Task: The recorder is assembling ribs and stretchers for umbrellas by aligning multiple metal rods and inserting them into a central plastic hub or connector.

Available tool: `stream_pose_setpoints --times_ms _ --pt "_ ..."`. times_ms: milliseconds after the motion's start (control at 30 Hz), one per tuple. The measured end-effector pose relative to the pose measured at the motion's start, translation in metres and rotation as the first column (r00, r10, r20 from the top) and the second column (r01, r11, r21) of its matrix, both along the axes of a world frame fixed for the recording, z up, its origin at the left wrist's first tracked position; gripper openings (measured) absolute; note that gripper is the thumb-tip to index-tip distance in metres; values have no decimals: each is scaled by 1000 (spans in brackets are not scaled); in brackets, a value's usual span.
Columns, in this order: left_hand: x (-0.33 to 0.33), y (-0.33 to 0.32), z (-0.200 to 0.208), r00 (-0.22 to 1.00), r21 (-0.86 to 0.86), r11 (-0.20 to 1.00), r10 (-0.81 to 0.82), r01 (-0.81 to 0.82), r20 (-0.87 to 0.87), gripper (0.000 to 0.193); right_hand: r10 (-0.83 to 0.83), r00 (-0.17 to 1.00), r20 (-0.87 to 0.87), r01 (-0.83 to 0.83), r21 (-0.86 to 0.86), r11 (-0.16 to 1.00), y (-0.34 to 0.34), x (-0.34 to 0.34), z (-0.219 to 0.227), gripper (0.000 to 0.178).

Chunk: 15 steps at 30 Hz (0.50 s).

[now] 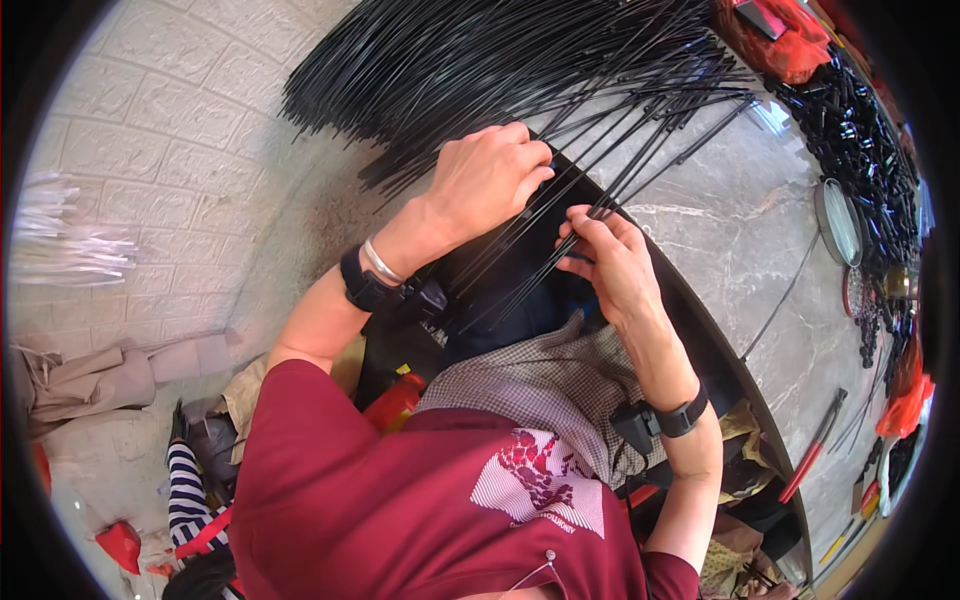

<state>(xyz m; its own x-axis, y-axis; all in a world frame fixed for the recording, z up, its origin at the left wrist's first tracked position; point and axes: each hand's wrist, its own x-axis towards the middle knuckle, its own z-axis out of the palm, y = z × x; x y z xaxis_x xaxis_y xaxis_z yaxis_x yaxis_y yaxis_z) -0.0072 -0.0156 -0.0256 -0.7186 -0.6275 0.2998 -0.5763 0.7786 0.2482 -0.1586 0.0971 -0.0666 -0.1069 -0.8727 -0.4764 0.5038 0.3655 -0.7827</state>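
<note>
A thick bundle of thin black rods (430, 75) lies across the far side, with more loose rods (655, 125) fanned over the table edge toward me. My right hand (615, 260) pinches a few of these loose rods between thumb and fingers; their near ends stick out over my lap. My left hand (490, 180) is held just left of it, above other rods. Its fingers are curled together against the thumb, and what lies in them, if anything, is hidden.
The grey marbled table (720, 210) curves along the right. On it are a heap of small black pieces (850, 130), a red plastic bag (800, 50), a round shallow dish (838, 222) and a red-handled tool (812, 450). White strips (75, 240) stand near the left wall. Checked cloth (540, 365) covers my lap.
</note>
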Motion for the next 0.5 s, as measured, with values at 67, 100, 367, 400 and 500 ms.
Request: stream_pose_setpoints --times_ms 67,100,367,400,500 --pt "-1 1 2 1000 26 1000 -9 8 9 18 6 1000 7 -6 -4 1000 0 -1 -1 17" --pt "-2 2 3 1000 52 999 -17 16 17 20 13 1000 14 -12 -9 1000 0 -2 -2 17" --pt "-3 13 14 977 145 987 41 -72 208 28 12 1000 22 -11 -19 1000 1 -4 -3 16" --pt "-4 14 16 980 155 979 102 -129 170 27 5 1000 23 -5 -18 1000 1 -4 -3 16" --pt "0 9 12 983 102 986 119 -133 137 24 28 999 21 -27 -31 999 -1 -5 -5 17"
